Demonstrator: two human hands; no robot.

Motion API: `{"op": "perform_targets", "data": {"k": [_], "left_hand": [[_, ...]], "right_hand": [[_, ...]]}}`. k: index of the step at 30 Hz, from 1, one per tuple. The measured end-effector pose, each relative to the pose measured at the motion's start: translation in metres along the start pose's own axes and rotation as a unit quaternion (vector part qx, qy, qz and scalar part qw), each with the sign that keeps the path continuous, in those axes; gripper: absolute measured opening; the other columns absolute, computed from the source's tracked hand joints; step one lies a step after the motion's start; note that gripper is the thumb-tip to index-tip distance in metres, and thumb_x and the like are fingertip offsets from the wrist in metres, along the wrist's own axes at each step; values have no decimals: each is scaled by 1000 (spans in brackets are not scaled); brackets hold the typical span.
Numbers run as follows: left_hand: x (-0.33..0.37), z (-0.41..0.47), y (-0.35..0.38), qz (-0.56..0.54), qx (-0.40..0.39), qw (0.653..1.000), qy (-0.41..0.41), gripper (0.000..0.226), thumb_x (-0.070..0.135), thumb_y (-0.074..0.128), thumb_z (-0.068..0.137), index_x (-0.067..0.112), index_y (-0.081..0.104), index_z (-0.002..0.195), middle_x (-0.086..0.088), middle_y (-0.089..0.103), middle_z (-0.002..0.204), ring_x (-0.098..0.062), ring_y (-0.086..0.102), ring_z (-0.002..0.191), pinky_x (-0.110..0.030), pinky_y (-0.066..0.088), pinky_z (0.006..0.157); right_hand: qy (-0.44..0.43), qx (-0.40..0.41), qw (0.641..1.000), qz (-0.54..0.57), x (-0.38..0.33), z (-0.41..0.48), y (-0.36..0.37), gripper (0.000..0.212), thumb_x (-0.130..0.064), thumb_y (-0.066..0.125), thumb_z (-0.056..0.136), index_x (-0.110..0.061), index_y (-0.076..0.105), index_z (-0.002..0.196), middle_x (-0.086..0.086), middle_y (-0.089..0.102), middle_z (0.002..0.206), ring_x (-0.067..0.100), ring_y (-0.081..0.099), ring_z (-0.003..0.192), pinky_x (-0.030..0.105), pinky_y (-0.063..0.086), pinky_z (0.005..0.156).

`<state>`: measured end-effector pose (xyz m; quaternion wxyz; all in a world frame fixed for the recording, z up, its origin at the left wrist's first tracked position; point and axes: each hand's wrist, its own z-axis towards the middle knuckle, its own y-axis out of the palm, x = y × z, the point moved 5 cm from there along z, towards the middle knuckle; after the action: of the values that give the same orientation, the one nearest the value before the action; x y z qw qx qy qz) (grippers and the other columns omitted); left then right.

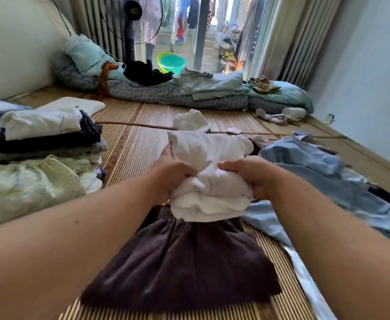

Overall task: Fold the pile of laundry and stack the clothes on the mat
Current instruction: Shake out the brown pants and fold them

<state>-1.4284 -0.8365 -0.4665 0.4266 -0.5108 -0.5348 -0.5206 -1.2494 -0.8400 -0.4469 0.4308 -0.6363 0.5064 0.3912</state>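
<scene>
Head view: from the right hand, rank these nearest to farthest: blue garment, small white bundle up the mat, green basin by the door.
From the right hand, which grips the white garment:
1. Blue garment, just to its right on the mat.
2. Small white bundle, ahead, mid-mat.
3. Green basin, far back at the doorway beyond the bedding.

left: folded stack blocks | right: blue garments crowd | centre: bare mat strip — passable
</scene>
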Motion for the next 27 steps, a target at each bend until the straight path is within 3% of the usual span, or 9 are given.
{"op": "perform_targets", "data": {"k": [4, 6, 8, 11, 14, 16, 19, 21, 27], "left_hand": [[-41, -70, -8, 11, -9, 999, -34, 74, 2, 70, 60, 26, 47, 126, -8, 67, 103, -20, 73, 78, -28, 56, 58], [-61, -95, -16, 51, -3, 998, -35, 77, 12, 72, 50, 31, 54, 123, -4, 70, 102, -21, 71, 90, -30, 56, 68], [-79, -108, -29, 185, 20, 981, -55, 102, 27, 78, 45, 28, 40, 139, -2, 63, 120, -23, 62, 110, -35, 51, 89], [-93, -118, -42, 442, 73, 890, -83, 116, 45, 78, 70, 30, -1, 154, -15, 19, 155, -37, 28, 140, -44, 29, 111], [-88, -120, -32, 571, 22, 820, 38, 104, 56, 60, 84, 37, -18, 150, 0, -17, 160, -30, -7, 148, -51, 9, 118], [-94, -123, -22, 647, -80, 752, 101, 102, 70, 50, 80, 43, -22, 147, 4, -21, 161, -22, -18, 147, -49, 2, 119], [-112, -122, -21, 721, -153, 672, 73, 116, 85, 49, 61, 51, -28, 141, 3, -33, 156, -27, -27, 145, -53, 2, 117], [-122, -115, -19, 736, -151, 657, 64, 122, 81, 58, 60, 49, -27, 141, 2, -34, 156, -30, -26, 145, -55, 5, 117], [-123, -59, -23, 751, -131, 644, 63, 121, 69, 65, 65, 45, -23, 145, 0, -29, 158, -34, -21, 146, -53, 13, 118]], "right_hand": [[39, 11, 999, -9, 52, -50, 18, 29, -19, 78, 80, -5, 68, 103, 12, 74, 95, 26, 72, 85, 36, 60, 71], [43, 17, 999, -16, 80, -64, 33, 33, -17, 78, 79, -6, 66, 107, 14, 72, 105, 28, 70, 93, 41, 58, 81], [41, 33, 992, -114, 101, -71, 44, 61, -28, 79, 78, -6, 54, 128, 15, 62, 126, 31, 61, 113, 45, 49, 98], [48, 108, 915, -386, 112, -77, 46, 108, -55, 72, 77, -8, 11, 152, 24, 30, 148, 39, 36, 134, 48, 34, 111], [-123, 137, 819, -543, 85, -88, 49, 92, -55, 64, 83, -33, 9, 153, 11, 16, 156, 34, 29, 138, 49, 34, 110], [-197, 51, 775, -598, 81, -93, 53, 80, -54, 62, 84, -45, 18, 150, 0, 13, 160, 26, 18, 144, 52, 29, 113], [-109, -105, 734, -662, 112, -92, 57, 107, -63, 70, 72, -44, 0, 151, 1, -7, 163, 28, 9, 148, 56, 22, 115], [-70, -122, 727, -672, 129, -83, 58, 122, -58, 77, 68, -41, -11, 150, 4, -20, 161, 33, 12, 147, 53, 25, 115], [-115, -66, 749, -650, 130, -23, 61, 118, -47, 77, 73, -41, -11, 151, 7, -20, 161, 34, 22, 143, 50, 33, 112]]}}
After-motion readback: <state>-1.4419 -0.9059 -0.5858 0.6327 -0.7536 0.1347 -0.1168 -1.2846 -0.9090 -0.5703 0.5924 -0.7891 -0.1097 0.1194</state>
